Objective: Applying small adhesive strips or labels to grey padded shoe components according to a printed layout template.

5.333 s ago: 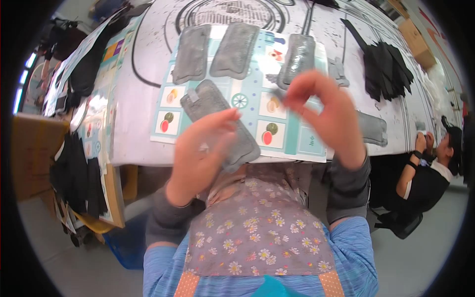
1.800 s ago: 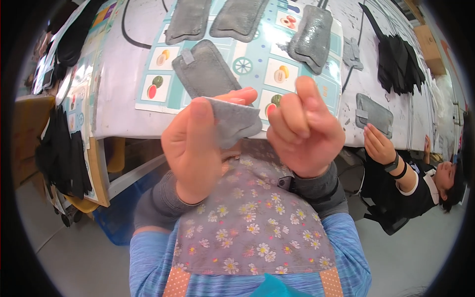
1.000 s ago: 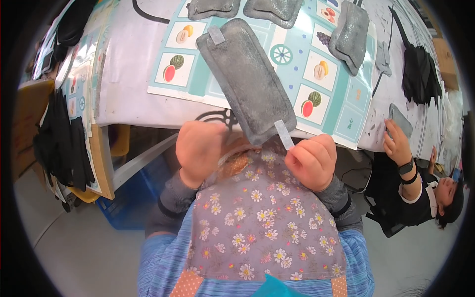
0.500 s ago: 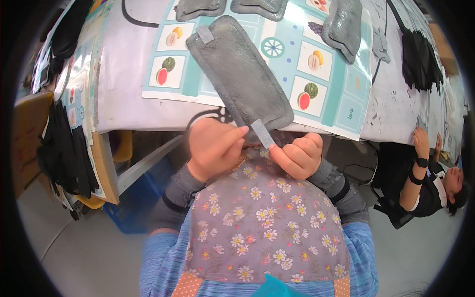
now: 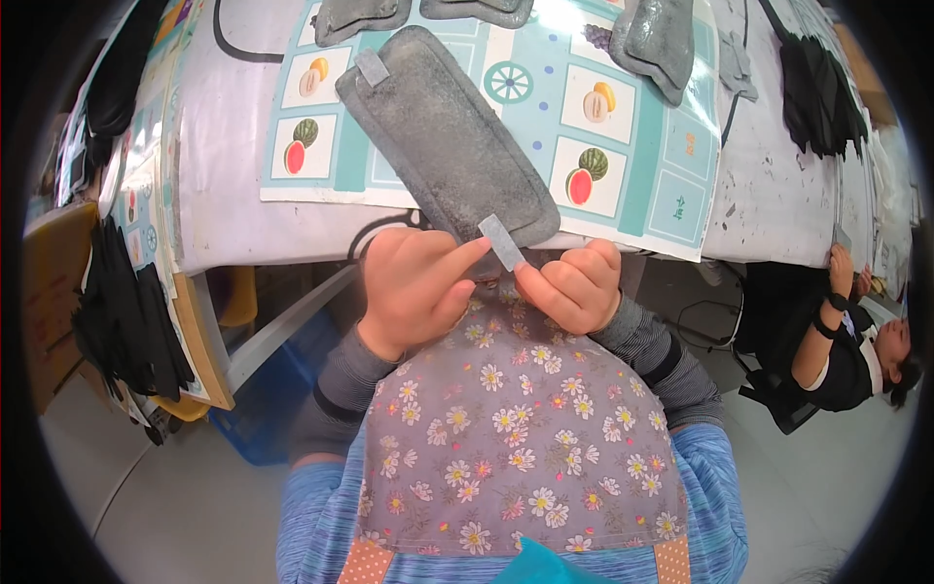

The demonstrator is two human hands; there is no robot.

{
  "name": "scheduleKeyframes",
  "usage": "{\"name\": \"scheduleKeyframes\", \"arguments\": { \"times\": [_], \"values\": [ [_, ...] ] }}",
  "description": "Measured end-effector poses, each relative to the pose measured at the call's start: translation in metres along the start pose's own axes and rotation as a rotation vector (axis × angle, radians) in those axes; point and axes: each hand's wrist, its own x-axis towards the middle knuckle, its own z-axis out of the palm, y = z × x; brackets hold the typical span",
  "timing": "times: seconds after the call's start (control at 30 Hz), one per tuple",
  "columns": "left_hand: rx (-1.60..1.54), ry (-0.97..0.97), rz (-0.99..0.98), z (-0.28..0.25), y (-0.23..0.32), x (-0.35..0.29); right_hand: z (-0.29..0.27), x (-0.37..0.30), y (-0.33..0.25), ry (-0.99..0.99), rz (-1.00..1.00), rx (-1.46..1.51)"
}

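A long grey padded fabric piece (image 5: 448,136) with rounded corners lies slanted across the table's near edge. A light grey strip (image 5: 500,242) sits at its lower end, and a matching small tab (image 5: 372,68) is at its upper end. My right hand (image 5: 576,285) pinches the strip's near end between thumb and curled fingers. My left hand (image 5: 409,287) points its index finger at the strip's left side, the tip touching or just beside it. Its thumb stays apart from that finger, with nothing seen between them.
A printed fruit mat (image 5: 632,229) lies under the padded piece. More grey padded pieces (image 5: 657,49) rest toward the far side. Black fabric bundles (image 5: 822,102) lie at right; others (image 5: 131,311) hang at left. Another person (image 5: 827,331) works at the right edge.
The table and everything on it appear slightly higher and farther left. Both hands remain at the strip, with my left index fingertip still by its side and my right hand gripping its end.
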Motion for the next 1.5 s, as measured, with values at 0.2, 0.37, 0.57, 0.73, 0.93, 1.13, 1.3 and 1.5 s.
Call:
{"name": "scheduleKeyframes", "arguments": {
  "times": [0.2, 0.37, 0.57, 0.73, 0.93, 1.13, 1.3, 1.5],
  "values": [
    [0.018, -0.018, -0.027, 0.001, 0.003, 0.004, 0.0, -0.001, 0.0, -0.01, 0.027, -0.002],
    [0.06, -0.048, -0.063, 0.001, 0.005, 0.006, 0.0, -0.001, -0.001, -0.071, 0.047, 0.025],
    [0.063, -0.035, -0.087, 0.003, 0.007, 0.006, 0.001, -0.003, -0.001, -0.1, 0.058, 0.04],
    [0.058, -0.03, -0.106, 0.003, 0.009, 0.008, 0.001, -0.003, 0.0, -0.112, 0.06, 0.048],
    [0.052, -0.024, -0.113, 0.004, 0.009, 0.008, 0.003, 0.003, -0.001, -0.085, 0.069, 0.057],
    [0.054, -0.022, -0.107, 0.003, 0.014, 0.015, 0.003, 0.004, -0.005, -0.128, 0.114, 0.001],
    [0.095, -0.063, -0.099, 0.002, 0.012, 0.016, 0.005, 0.003, -0.004, -0.111, 0.11, -0.015],
    [0.075, -0.008, -0.092, 0.004, 0.012, 0.021, 0.008, 0.005, -0.003, -0.061, 0.117, -0.023]
  ]
}}
